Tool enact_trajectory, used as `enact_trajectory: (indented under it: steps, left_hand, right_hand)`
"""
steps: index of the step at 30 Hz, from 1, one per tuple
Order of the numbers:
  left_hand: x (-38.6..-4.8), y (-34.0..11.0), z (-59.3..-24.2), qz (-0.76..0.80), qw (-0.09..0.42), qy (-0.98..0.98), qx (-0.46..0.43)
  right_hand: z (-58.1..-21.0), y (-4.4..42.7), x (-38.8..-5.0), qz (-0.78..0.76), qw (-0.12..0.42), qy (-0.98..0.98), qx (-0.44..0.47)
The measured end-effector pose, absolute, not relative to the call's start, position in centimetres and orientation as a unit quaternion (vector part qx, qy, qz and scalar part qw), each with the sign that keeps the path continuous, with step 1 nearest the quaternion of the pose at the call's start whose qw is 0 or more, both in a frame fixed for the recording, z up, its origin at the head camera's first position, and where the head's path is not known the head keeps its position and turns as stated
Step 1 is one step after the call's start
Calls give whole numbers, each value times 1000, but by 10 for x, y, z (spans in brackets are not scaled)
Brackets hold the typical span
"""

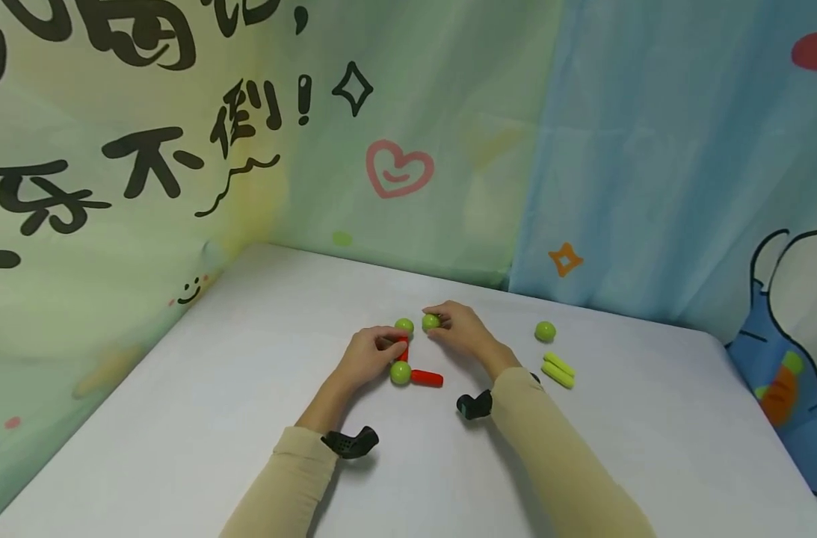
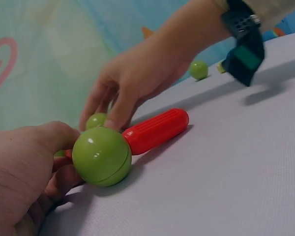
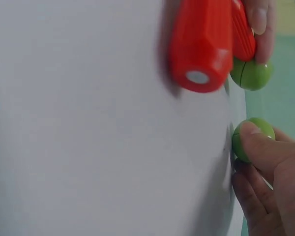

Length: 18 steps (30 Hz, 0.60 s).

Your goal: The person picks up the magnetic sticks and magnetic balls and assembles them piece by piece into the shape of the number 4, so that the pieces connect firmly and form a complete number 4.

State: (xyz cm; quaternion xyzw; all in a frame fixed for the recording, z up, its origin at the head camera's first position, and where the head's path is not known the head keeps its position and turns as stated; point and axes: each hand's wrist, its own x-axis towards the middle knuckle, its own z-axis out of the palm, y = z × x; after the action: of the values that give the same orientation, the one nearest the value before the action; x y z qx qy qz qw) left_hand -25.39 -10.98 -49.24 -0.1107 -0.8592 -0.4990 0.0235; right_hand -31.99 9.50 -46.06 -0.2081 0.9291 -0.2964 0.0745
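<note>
My left hand [image 1: 368, 357] pinches an upright-lying red rod [image 1: 404, 349] that has a green ball at each end. Of these balls, the near one [image 1: 400, 373] also joins a second red rod [image 1: 427, 378] pointing right, whose free end shows a pale round spot in the right wrist view. The far ball [image 1: 404, 326] sits just beyond my left fingers. My right hand [image 1: 467, 330] holds a loose green ball [image 3: 255, 132] between thumb and fingers, close to the far ball but apart from it. In the left wrist view, the held rod is mostly hidden.
Farther right on the white table [image 1: 623, 433] lies another green ball [image 1: 546, 331]. Two yellow-green rods [image 1: 559, 370] lie side by side in front of it. A printed curtain [image 1: 408, 134] rises behind the table's far edge. Each wrist wears a black camera mount [image 1: 350, 442].
</note>
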Motion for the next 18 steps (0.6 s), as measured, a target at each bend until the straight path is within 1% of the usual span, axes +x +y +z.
enact_trajectory:
  steps: [6,12,18]
  left_hand:
    - [-258,-112,-490,-495,17,-863,-99]
    - [-256,-112,-492,-495,17,-863,-96]
    - [-250,-108,-492,-502,7,-859,-95]
  right_hand:
    - [-468,106,-302,-341,50,924,-168]
    - [-480,114,-272,-397,22,910,-120]
    - [-493,128,-239,-443,-6,889,-115]
